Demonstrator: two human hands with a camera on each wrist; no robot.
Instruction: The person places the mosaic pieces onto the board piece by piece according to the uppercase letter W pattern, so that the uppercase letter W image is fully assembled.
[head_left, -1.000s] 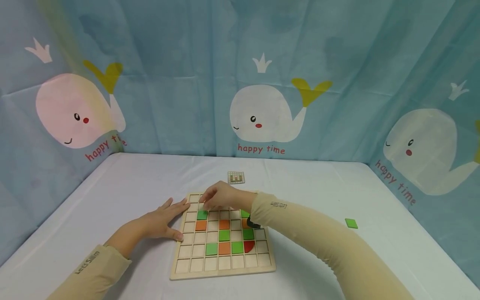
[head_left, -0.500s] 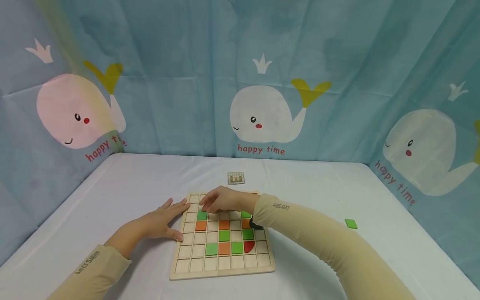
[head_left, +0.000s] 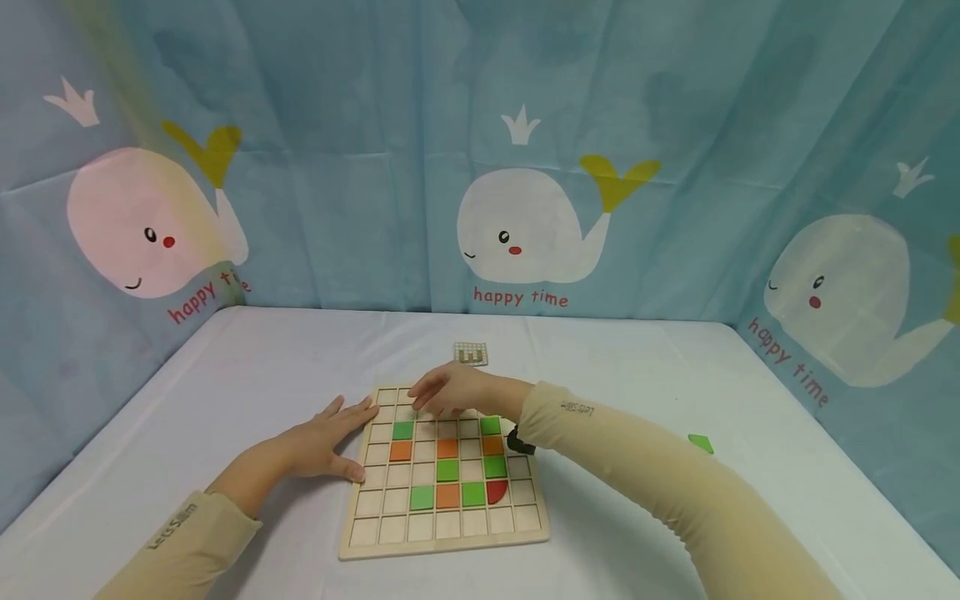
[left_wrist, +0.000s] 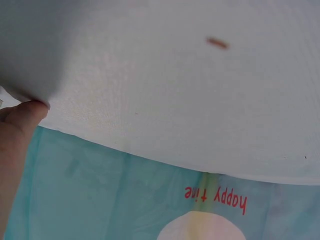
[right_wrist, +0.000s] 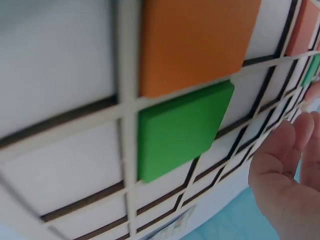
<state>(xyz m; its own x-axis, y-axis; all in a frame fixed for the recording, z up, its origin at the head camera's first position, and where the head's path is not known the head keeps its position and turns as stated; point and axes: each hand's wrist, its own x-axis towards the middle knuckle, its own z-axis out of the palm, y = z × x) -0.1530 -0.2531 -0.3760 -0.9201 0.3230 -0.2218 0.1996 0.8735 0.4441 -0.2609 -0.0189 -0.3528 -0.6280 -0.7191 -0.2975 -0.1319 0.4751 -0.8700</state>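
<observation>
A wooden grid board (head_left: 420, 547) lies on the white table in the head view, with orange and green square tiles and a red quarter-round tile (head_left: 497, 492) in its cells. My left hand (head_left: 326, 437) rests with spread fingers along the board's left edge. Over the board's far rows hovers my right hand (head_left: 459, 390), fingers loosely bent and no tile visible in them; a mint-green tile (head_left: 402, 431) sits just left of and below its fingertips. In the right wrist view, a green tile (right_wrist: 185, 130) and an orange tile (right_wrist: 195, 45) fill neighbouring cells near the camera.
A small pattern card (head_left: 470, 354) lies beyond the board's far edge. One loose green tile (head_left: 701, 443) lies on the table at the right, beside the right sleeve (head_left: 637, 450). A blue curtain (head_left: 360, 225) with whale prints hangs behind the table.
My right hand has drawn slightly right, away from the mint-green tile at the upper left, which stays in its cell. The left hand keeps its place on the board's edge.
</observation>
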